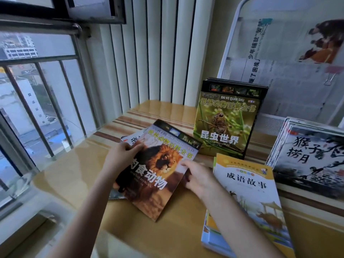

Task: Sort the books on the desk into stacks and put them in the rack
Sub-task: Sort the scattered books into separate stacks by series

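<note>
Lion book held in both hands over the desk

On the desk (78,175), the insect-cover stack (226,120) stands upright far right; the lion book (158,170) lies tilted at centre, its edges gripped by left hand (119,157) and right hand (197,175). Pushed in carelessly, it could topple that stack.

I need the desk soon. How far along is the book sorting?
Partly done. A green insect book stands upright with others behind it, and stacks sit at right: the ink-painting books and the yellow storybooks. In hand: the left hand and right hand hold the lion book. Left: a few books under it, then racking.
</note>
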